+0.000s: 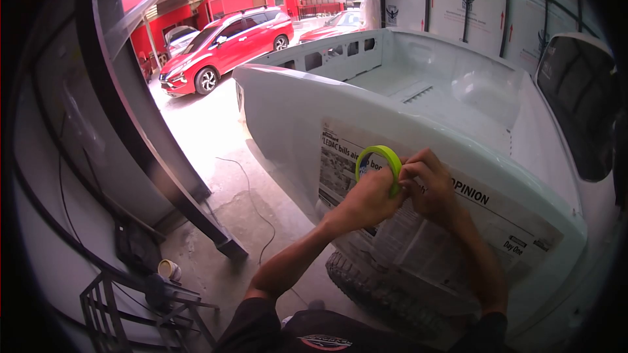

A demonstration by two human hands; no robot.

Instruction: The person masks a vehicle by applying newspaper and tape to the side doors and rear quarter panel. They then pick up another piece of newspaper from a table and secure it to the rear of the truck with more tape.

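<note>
A roll of bright yellow-green masking tape (pixel 391 155) is upright in my left hand (pixel 374 195), whose fingers are wrapped around its lower part. My right hand (pixel 432 186) is close beside it, fingertips pinched together at the roll's right edge. What lies between those fingertips is too small to make out. Just behind both hands, sheets of newspaper (pixel 468 193) cover part of the white pickup bed's outer side panel (pixel 288 108). My hands and forearms hide the middle of the paper.
A knobby tire (pixel 366 291) sits under the panel. A dark post (pixel 140 124) stands to the left, with a cable (pixel 252 206) on the floor. A small bucket (pixel 169 269) and a metal frame (pixel 108 307) are at lower left. Outside stands a red car (pixel 229 42).
</note>
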